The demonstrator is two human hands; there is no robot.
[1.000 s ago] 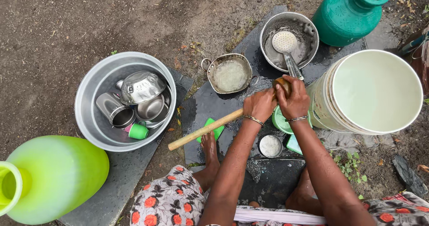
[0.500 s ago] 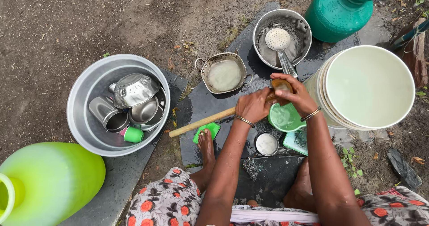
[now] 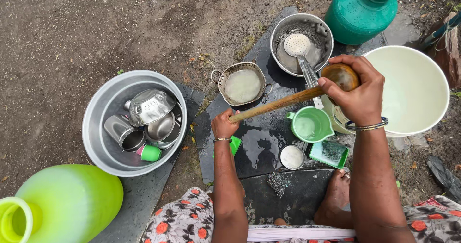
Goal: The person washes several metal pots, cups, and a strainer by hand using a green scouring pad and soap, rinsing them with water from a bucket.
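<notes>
I hold a wooden ladle (image 3: 288,99) across the wet black stone slab (image 3: 259,149). My left hand (image 3: 224,124) grips the end of its long handle. My right hand (image 3: 357,91) is wrapped over the round brown bowl end, raised near the rim of the white bucket (image 3: 413,94). Below the ladle stands a green plastic mug (image 3: 309,125) with water in it.
A steel pan (image 3: 242,84) and a steel pot with a perforated skimmer (image 3: 300,46) sit behind the ladle. A large steel basin (image 3: 103,132) at left holds steel vessels and a small green cup. Green pots stand at top right (image 3: 362,12) and bottom left (image 3: 67,202). A scrubber (image 3: 276,183) lies near my feet.
The ladle has been lifted and swung right. My left hand slid down to the handle's end, and my right hand carried the bowl end up beside the bucket.
</notes>
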